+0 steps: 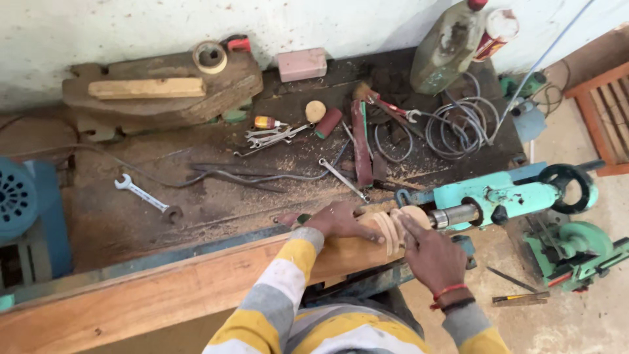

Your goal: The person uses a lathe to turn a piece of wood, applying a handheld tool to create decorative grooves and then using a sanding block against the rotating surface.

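A turned wooden piece [386,226] with ridged rings is mounted on a lathe, its end against the turquoise tailstock [498,196]. My left hand [341,221] lies over the top of the wood, fingers stretched along it. My right hand [429,252] presses on the wood's ringed end near the tailstock's metal spindle [452,215]; a red thread band circles that wrist. A long wooden plank [151,298] runs from the lower left up to the piece. Both sleeves are striped yellow, grey and white.
A dusty workbench [216,196] holds spanners [147,198], a screwdriver [268,122], chisels, coiled wire [458,128] and sawdust. A wood block [157,88] with a tape roll sits at the back left, a bottle [449,46] at the back right, a blue motor [23,210] at the left.
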